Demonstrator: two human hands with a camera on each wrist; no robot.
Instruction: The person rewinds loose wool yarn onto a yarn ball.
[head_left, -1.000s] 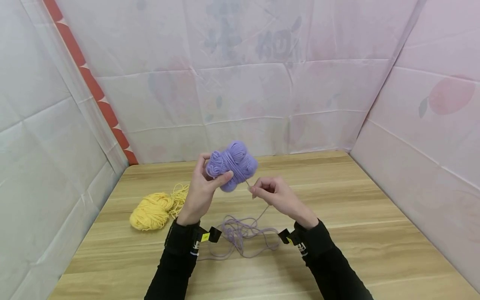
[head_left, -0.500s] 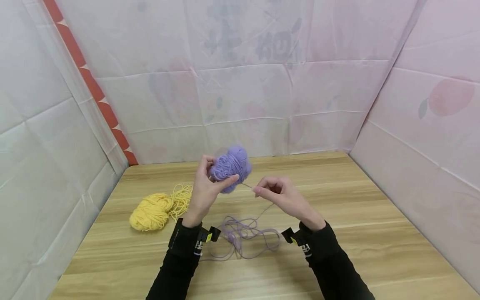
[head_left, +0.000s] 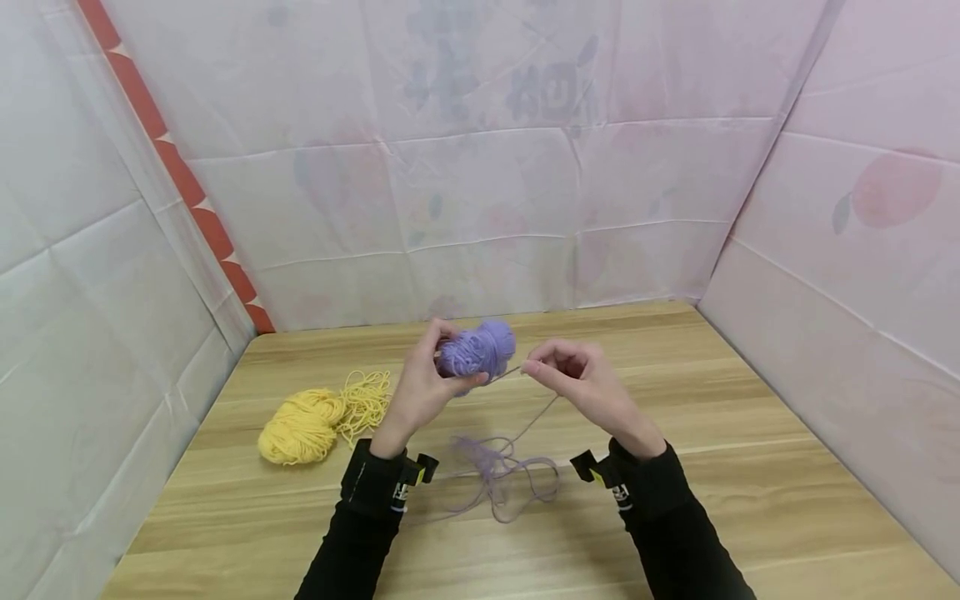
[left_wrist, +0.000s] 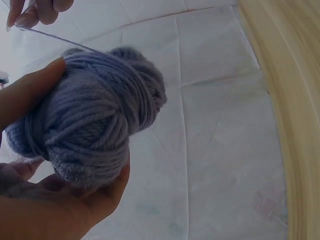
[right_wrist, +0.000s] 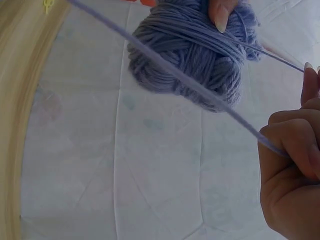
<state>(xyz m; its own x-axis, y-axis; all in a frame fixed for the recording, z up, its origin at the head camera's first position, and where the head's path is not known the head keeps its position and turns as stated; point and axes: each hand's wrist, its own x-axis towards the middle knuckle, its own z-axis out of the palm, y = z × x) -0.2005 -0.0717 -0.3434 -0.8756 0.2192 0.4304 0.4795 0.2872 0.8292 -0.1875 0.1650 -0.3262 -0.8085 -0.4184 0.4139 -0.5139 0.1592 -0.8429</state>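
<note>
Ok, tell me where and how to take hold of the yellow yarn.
Grip the yellow yarn by its compact, rounded bulk, probably best from above and the person's left. That end looks gathered enough to close around, while the loose tangle on its right might pull out, and the left hand is over on that side.

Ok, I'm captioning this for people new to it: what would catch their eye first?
Likely the purple yarn ball, held up in the left hand near the middle of the head view, its strand running to the right hand, which pinches it. Next, the bright yellow yarn on the table at left, then the loose purple loops between the wrists.
</note>
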